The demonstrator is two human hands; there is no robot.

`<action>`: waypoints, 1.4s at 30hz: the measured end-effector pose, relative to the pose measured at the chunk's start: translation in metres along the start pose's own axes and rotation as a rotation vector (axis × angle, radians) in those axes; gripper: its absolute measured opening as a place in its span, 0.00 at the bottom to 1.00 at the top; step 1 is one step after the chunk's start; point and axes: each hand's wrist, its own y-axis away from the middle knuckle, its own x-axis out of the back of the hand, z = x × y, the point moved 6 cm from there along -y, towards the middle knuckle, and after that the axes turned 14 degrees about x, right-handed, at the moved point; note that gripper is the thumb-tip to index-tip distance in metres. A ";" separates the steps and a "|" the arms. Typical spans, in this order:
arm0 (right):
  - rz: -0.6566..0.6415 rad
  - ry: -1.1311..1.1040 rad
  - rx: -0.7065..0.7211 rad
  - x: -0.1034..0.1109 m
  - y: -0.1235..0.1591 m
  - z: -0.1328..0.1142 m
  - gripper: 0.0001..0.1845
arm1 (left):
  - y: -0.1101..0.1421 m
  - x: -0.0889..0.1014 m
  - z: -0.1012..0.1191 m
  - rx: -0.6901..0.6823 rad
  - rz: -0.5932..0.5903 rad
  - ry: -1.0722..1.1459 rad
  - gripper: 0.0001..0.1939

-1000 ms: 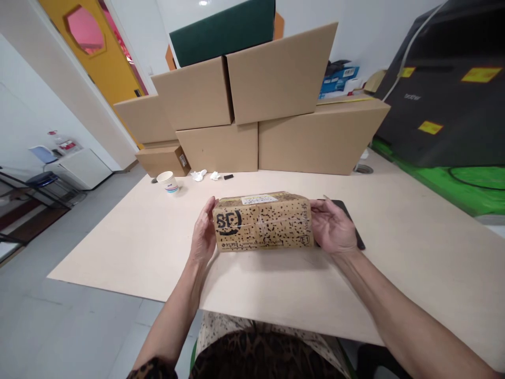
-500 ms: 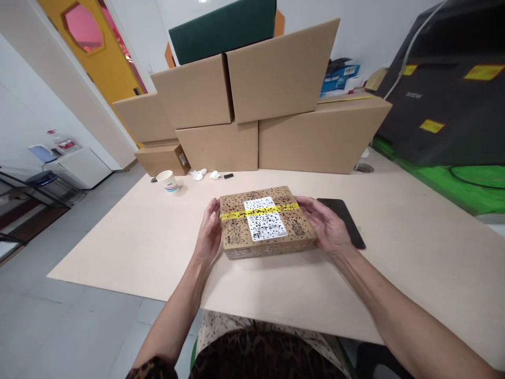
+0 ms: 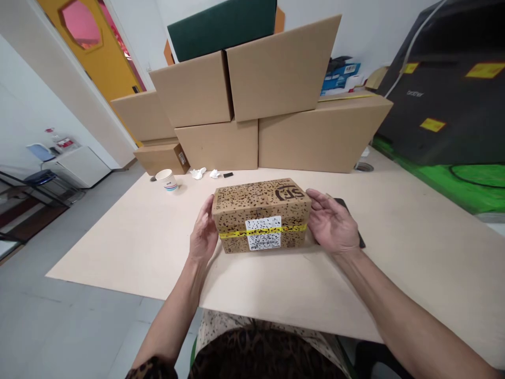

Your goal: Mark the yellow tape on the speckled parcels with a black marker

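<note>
A speckled brown cardboard box [image 3: 256, 197] is held between my two hands, tipped up so that one face looks toward me. That face carries a white shipping label [image 3: 268, 242] with a yellow tape strip across it. Dark printed letters mark the face on top. My left hand [image 3: 204, 234] grips the box's left end, palm against it, some fingers hidden behind. At the right end my right hand [image 3: 333, 223] presses with its fingers stretched along the side. A flat black object [image 3: 361, 241] lies partly hidden behind my right hand.
Large stacked cardboard boxes [image 3: 284, 73] form a wall at the table's back, with a dark green box [image 3: 224, 29] on top. A paper cup [image 3: 166, 180], crumpled tissues [image 3: 198, 173] and a small black piece [image 3: 228, 175] lie before them. A black-covered machine [image 3: 445, 105] stands right.
The box has been tipped: its labelled face, which looked upward, now faces me, and a lettered face is on top. Both hands have turned with it.
</note>
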 end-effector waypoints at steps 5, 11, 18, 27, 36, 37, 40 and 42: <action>-0.008 0.037 -0.001 0.002 0.001 0.004 0.14 | -0.005 0.002 -0.015 0.111 0.013 -0.020 0.30; 0.021 0.070 0.105 0.003 -0.001 -0.004 0.11 | -0.001 -0.003 -0.014 0.095 -0.086 -0.069 0.32; 0.032 0.074 0.116 0.002 0.000 -0.006 0.12 | 0.006 -0.008 -0.005 0.057 -0.119 -0.034 0.29; 0.002 0.152 0.040 0.002 0.006 0.001 0.15 | 0.001 0.001 -0.015 0.060 -0.086 -0.224 0.30; -0.075 0.169 0.076 -0.011 0.012 0.003 0.23 | -0.003 0.005 -0.034 0.374 0.004 0.004 0.36; -0.089 0.164 0.067 -0.012 0.013 0.002 0.25 | -0.001 0.003 -0.033 0.392 0.000 0.023 0.36; -0.122 0.131 0.039 -0.017 0.018 -0.001 0.29 | 0.003 0.002 -0.026 0.351 0.049 0.091 0.36; -0.166 0.130 0.027 -0.020 0.021 -0.003 0.30 | 0.004 0.003 -0.021 0.285 0.080 0.100 0.36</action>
